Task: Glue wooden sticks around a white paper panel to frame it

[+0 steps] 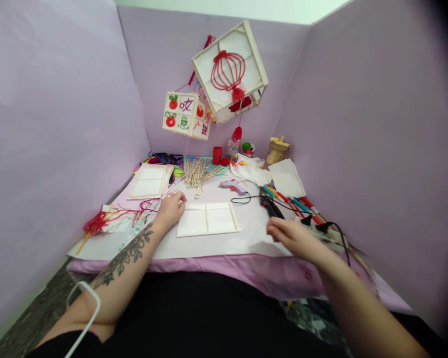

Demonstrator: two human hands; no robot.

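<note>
My left hand [171,206] rests at the upper left corner of a white paper panel with a thin wooden frame [196,220], fingers curled together; what they hold, if anything, is too small to tell. Over the right part of the table, my right hand [288,234] has its fingers pressed together, and anything inside them is hidden. Just beyond it lie black-handled pliers [272,206]. Behind the panel sits a lilac glue gun [233,186] on its side, with a black cord trailing right.
A second framed panel [148,181] lies at the left, near red yarn [96,223]. Rolled paper sticks [196,172] are at the back. A power strip [321,233] and colored rods stand right. Decorated lanterns [229,74] hang above, and purple walls enclose the table [216,247].
</note>
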